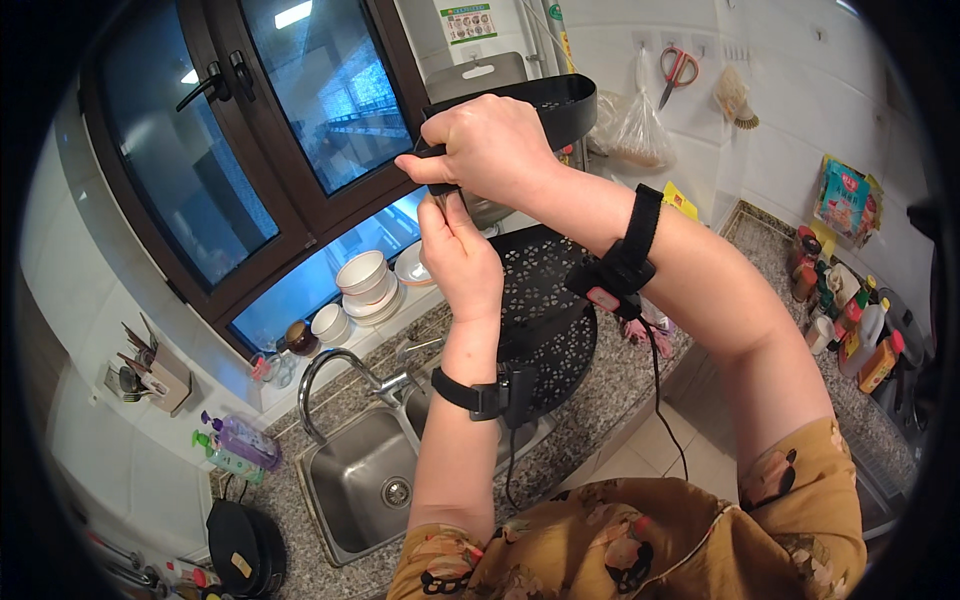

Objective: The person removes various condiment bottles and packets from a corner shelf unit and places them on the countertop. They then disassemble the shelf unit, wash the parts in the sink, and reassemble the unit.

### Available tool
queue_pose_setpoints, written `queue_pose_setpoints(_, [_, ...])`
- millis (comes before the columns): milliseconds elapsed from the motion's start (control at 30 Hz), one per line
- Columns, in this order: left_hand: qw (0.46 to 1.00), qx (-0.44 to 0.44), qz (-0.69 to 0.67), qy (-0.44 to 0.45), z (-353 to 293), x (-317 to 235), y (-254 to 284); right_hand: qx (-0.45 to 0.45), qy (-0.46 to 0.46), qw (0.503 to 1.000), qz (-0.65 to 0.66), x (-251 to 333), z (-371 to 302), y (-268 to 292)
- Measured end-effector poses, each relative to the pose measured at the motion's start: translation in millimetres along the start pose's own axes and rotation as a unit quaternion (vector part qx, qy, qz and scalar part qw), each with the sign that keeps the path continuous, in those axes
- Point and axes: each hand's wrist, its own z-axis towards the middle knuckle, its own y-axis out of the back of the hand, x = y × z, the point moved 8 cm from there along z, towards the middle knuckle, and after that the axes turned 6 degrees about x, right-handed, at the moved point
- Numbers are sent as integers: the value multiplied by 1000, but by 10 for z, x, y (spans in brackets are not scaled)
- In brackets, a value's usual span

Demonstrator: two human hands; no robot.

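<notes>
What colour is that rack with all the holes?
Black: the rack shows best in the head view.

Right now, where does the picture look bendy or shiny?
In the head view, the window frame curves and the picture's corners are black; same head view, a white light strip glares in the window glass, and the sink gleams softly.

The speckled counter [580,455] carries a black appliance [255,538] and, at right, several bottles [880,362].
</notes>
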Motion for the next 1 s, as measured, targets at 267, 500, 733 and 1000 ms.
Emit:
queue_pose_setpoints(267, [1000,-5,-2,-6,-16,-25,-5,-4,-8,1000,21,2,-18,38])
queue_pose_setpoints(500, [1000,-1,-1,-5,-46,-59,-39,-33,-8,999,33,-61,-34,55])
queue_pose_setpoints(733, [1000,-1,-2,-10,-18,-23,-92,-17,-17,999,41,-124,-16,25])
queue_pose_setpoints(1000, [1000,6,-24,2,-3,13,-105,-3,-12,999,31,-119,11,18])
